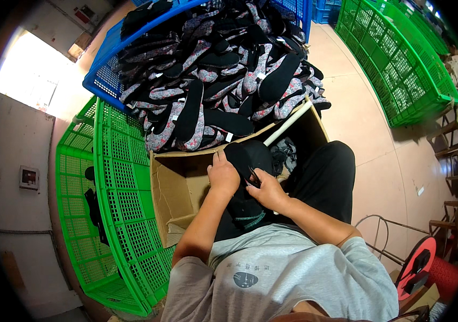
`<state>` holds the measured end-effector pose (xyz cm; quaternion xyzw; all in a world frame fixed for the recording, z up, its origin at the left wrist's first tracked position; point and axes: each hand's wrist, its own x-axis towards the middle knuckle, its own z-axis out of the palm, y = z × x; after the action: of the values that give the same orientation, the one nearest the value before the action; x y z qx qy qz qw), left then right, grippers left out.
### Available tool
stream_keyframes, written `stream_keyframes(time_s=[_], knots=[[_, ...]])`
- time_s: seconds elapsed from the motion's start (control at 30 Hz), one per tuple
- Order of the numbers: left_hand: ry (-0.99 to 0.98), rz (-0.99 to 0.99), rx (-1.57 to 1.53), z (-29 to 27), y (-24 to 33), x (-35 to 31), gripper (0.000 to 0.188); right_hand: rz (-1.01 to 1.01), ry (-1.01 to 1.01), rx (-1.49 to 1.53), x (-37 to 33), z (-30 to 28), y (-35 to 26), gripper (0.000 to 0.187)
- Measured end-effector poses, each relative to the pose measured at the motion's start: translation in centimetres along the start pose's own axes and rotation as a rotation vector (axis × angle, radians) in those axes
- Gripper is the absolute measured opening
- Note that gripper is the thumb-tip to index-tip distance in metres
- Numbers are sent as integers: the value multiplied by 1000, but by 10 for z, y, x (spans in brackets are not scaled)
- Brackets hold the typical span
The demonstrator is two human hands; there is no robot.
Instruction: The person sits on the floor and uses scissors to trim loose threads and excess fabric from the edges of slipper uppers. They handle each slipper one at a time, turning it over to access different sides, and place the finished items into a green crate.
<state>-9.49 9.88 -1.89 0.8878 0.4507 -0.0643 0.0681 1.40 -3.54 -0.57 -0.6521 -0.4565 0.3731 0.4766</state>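
Observation:
Over my left knee, my left hand (222, 174) is closed, its fingers bent against black fabric. What it grips blends into my black trousers, so I cannot make it out. Just to its right, my right hand (266, 189) is closed around a small black pointed tool (254, 177); its exact kind does not show. Beyond my hands rises a big heap of fabric slippers (218, 80), black-soled with grey and pink floral pattern, several with small white tags.
An open cardboard box (178, 180) stands at my knees, a white bar (288, 122) across it and crumpled dark scraps (284, 155) inside. Blue crate (105, 67) holds the slippers. Green crates flank me, left (124, 204) and far right (390, 64). A red-and-black reel (417, 268) stands lower right.

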Motion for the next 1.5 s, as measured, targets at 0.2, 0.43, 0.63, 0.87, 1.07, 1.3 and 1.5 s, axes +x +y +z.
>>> stream_keyframes(time_s=[0.2, 0.43, 0.63, 0.87, 1.07, 1.3, 1.5], knots=[[175, 7, -201, 9, -2, -10, 51, -4, -1, 11, -6, 2, 3, 26], [232, 6, -192, 24, -5, -5, 40, 17, 4, 25, -6, -1, 0, 25], [314, 53, -123, 21, -2, -5, 30, 12, 34, 74, -6, 0, 9, 24], [346, 139, 4, 17, 4, -13, 22, 103, 35, 186, -13, -6, 3, 20], [202, 135, 108, -9, 13, -32, 19, 139, 55, 324, -16, -5, 8, 19], [401, 194, -416, -81, -11, -46, 24, 259, 193, 470, -15, -4, 42, 19], [148, -176, -1654, -28, -43, -23, 49, 324, 154, 559, -12, -18, 31, 22]])
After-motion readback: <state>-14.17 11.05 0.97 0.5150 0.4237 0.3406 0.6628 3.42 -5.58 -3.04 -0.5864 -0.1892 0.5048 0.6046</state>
